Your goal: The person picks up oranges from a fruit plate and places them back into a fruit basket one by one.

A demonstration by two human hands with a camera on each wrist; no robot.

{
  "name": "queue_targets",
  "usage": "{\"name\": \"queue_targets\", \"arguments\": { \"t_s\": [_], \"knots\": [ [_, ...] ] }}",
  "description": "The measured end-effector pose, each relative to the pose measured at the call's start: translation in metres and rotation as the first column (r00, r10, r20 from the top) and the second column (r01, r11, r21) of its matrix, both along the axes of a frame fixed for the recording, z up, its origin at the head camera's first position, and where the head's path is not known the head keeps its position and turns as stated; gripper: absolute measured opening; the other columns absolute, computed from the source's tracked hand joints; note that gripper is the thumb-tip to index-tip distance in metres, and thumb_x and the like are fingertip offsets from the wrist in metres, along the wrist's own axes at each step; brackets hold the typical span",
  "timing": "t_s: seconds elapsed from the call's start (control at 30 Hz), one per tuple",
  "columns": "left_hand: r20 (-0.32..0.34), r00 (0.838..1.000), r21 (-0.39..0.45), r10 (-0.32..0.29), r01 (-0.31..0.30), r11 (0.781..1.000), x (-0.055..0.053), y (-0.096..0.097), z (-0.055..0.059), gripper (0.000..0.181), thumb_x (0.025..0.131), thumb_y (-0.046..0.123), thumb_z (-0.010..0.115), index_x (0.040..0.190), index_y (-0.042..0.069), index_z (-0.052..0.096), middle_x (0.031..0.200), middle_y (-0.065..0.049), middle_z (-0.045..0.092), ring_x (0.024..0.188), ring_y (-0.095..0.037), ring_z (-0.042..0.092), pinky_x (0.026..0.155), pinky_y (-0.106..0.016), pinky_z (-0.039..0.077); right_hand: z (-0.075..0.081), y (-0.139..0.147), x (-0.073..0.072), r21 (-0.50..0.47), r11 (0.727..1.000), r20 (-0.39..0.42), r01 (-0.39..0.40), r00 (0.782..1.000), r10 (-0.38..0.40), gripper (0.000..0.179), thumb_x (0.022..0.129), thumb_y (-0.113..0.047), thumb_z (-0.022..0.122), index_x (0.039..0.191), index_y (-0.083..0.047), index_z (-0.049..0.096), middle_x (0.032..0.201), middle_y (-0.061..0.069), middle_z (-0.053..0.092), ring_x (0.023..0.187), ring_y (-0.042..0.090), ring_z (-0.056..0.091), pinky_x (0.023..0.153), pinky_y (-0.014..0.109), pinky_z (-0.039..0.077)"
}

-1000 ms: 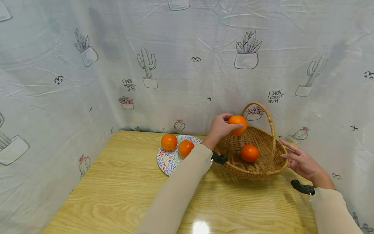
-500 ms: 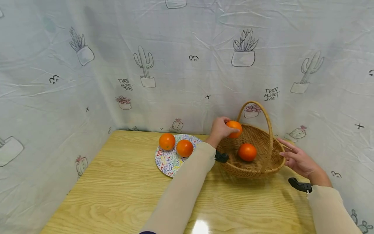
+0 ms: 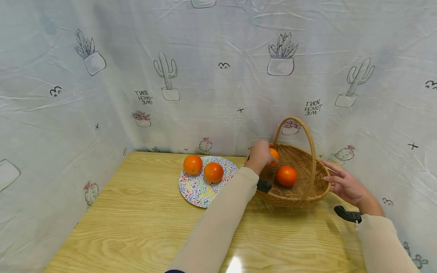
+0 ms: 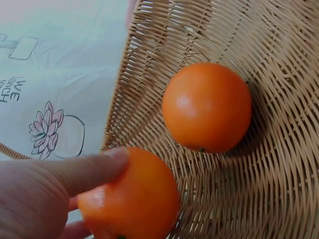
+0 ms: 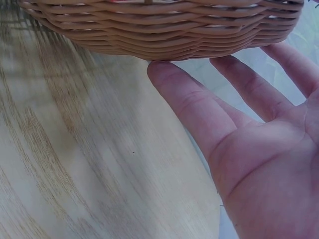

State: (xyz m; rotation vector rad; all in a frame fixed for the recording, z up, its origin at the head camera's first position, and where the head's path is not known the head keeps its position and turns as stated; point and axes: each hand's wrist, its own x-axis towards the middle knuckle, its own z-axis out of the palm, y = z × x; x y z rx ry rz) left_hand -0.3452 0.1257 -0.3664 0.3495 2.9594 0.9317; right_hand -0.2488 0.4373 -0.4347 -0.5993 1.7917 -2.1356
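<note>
My left hand [image 3: 258, 156] grips an orange [image 4: 137, 199] low inside the left part of a wicker basket [image 3: 304, 157]. In the left wrist view its thumb lies along the top of the fruit, and the other fingers are mostly hidden. A second orange [image 3: 286, 176] sits on the basket's floor, just right of the held one. At the basket's right end is my right hand [image 3: 349, 189], its fingers spread and extended. Its fingertips [image 5: 164, 72] meet the woven underside of the wall in the right wrist view.
Two more oranges [image 3: 192, 164] lie on a round speckled plate [image 3: 194, 194] left of the basket. The tall basket handle [image 3: 311, 148] arches over the basket. Behind the wooden table [image 3: 129, 212] hangs a printed cloth [image 3: 205, 94].
My left hand has lowered its orange from above the basket's back left rim down into the basket. The right hand stays at the basket's right end. The head view has shifted slightly.
</note>
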Motion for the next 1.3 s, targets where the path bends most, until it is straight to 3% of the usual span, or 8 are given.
{"name": "queue_targets", "arguments": {
  "t_s": [0.17, 0.3, 0.5, 0.63, 0.83, 1.03, 1.3],
  "knots": [
    [-0.009, 1.000, -0.059, -0.012, 0.012, 0.998, -0.002, -0.001, -0.001, 0.038, 0.082, 0.018, 0.086, 0.118, 0.014, 0.075, 0.115, 0.001, 0.074, 0.094, -0.013, 0.066, 0.070, -0.023, 0.053, 0.000, -0.001, 0.000, -0.029, 0.999, 0.003, -0.021, 1.000, 0.021, 0.066, 0.106, 0.009, 0.031, 0.160, -0.029, 0.035, 0.147, -0.013, 0.048, 0.103, 0.010, 0.064, 0.085, 0.029, 0.061],
    [0.022, 0.998, -0.026, -0.055, 0.056, 0.998, -0.001, -0.004, 0.001, 0.045, 0.087, 0.010, 0.078, 0.131, 0.014, 0.070, 0.131, 0.001, 0.070, 0.099, -0.013, 0.064, 0.066, -0.023, 0.045, 0.001, -0.001, 0.002, -0.014, 1.000, 0.005, -0.007, 1.000, 0.007, 0.066, 0.106, 0.008, 0.032, 0.161, -0.029, 0.033, 0.147, -0.018, 0.044, 0.100, 0.008, 0.064, 0.084, 0.028, 0.061],
    [0.041, 0.988, 0.087, -0.146, 0.142, 0.986, 0.004, -0.026, 0.008, 0.043, 0.096, 0.015, 0.073, 0.138, 0.013, 0.065, 0.136, -0.003, 0.066, 0.118, -0.019, 0.065, 0.086, -0.027, 0.055, 0.002, -0.003, 0.002, -0.015, 1.000, 0.000, -0.019, 1.000, 0.019, 0.067, 0.106, 0.008, 0.031, 0.162, -0.028, 0.031, 0.148, -0.017, 0.047, 0.104, 0.010, 0.065, 0.087, 0.030, 0.061],
    [0.006, 0.979, 0.138, -0.203, 0.201, 0.970, 0.007, -0.044, 0.012, 0.039, 0.098, 0.015, 0.070, 0.137, 0.009, 0.064, 0.133, -0.008, 0.067, 0.121, -0.023, 0.064, 0.097, -0.033, 0.056, 0.003, -0.003, 0.001, 0.006, 1.000, -0.010, -0.012, 1.000, 0.012, 0.066, 0.107, 0.007, 0.031, 0.163, -0.028, 0.029, 0.148, -0.017, 0.043, 0.103, 0.010, 0.064, 0.085, 0.029, 0.061],
    [-0.050, 0.965, 0.184, -0.256, 0.261, 0.948, 0.007, -0.068, 0.006, 0.041, 0.098, 0.015, 0.070, 0.137, 0.006, 0.064, 0.135, -0.013, 0.066, 0.127, -0.028, 0.061, 0.105, -0.037, 0.052, 0.003, -0.003, 0.000, 0.003, 1.000, 0.002, -0.001, 1.000, 0.001, 0.065, 0.108, 0.006, 0.031, 0.162, -0.029, 0.031, 0.147, -0.015, 0.040, 0.099, 0.009, 0.063, 0.082, 0.028, 0.061],
    [-0.038, 0.978, 0.255, -0.206, 0.209, 0.944, 0.014, -0.094, 0.002, 0.041, 0.100, 0.018, 0.068, 0.140, 0.011, 0.062, 0.140, -0.011, 0.063, 0.131, -0.027, 0.058, 0.108, -0.041, 0.050, 0.001, -0.001, -0.003, -0.066, 0.997, 0.011, -0.051, 0.999, 0.052, 0.067, 0.107, 0.009, 0.028, 0.165, -0.022, 0.022, 0.144, -0.010, 0.054, 0.104, 0.012, 0.066, 0.086, 0.031, 0.061],
    [-0.099, 0.986, 0.315, -0.133, 0.158, 0.936, 0.021, -0.126, -0.008, 0.038, 0.099, 0.016, 0.069, 0.135, 0.008, 0.065, 0.136, -0.014, 0.064, 0.128, -0.032, 0.060, 0.107, -0.045, 0.051, 0.000, 0.000, -0.003, -0.058, 0.997, 0.009, -0.051, 0.999, 0.052, 0.066, 0.108, 0.008, 0.028, 0.166, -0.023, 0.020, 0.143, -0.008, 0.052, 0.102, 0.011, 0.066, 0.085, 0.030, 0.061]
  ]
}}
